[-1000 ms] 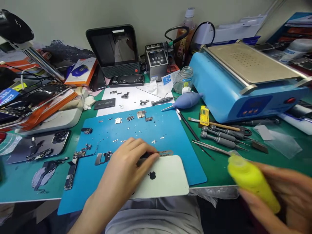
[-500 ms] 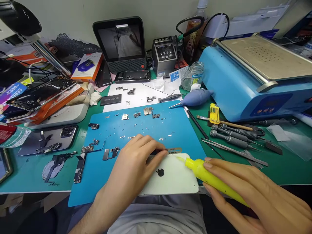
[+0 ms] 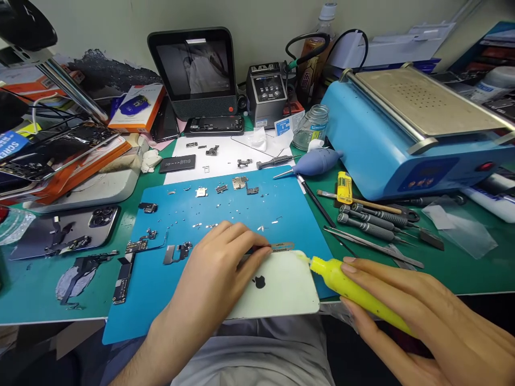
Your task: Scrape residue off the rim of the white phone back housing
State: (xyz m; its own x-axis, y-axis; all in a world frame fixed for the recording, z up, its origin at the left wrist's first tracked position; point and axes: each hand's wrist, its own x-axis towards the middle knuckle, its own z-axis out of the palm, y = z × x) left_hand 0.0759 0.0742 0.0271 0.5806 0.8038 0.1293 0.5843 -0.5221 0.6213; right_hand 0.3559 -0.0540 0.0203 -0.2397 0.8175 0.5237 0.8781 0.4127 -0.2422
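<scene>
A pale-backed phone (image 3: 277, 289) with a black apple logo lies at the front of the blue mat. My left hand (image 3: 219, 268) is closed over its left part, thumb and fingers meeting at the far edge; the fingertips are partly hidden. Beside them, a thin blade (image 3: 284, 246) with printed lettering shows along that edge; whether my fingers also touch it, I cannot tell. My right hand (image 3: 406, 305) grips a yellow squeeze bottle (image 3: 350, 287), tilted with its narrow tip at the phone's far right corner.
Small phone parts are scattered over the blue mat (image 3: 237, 206). Screwdrivers (image 3: 366, 228) and tweezers (image 3: 374, 246) lie to the right, below a blue heating plate machine (image 3: 370, 134). A blue air blower (image 3: 317, 162) and glass jar (image 3: 311, 128) stand behind. A dark phone (image 3: 76, 225) lies left.
The bottle's tip has shifted right along the phone's far edge to its corner. My left hand keeps its hold. The whole view has moved slightly.
</scene>
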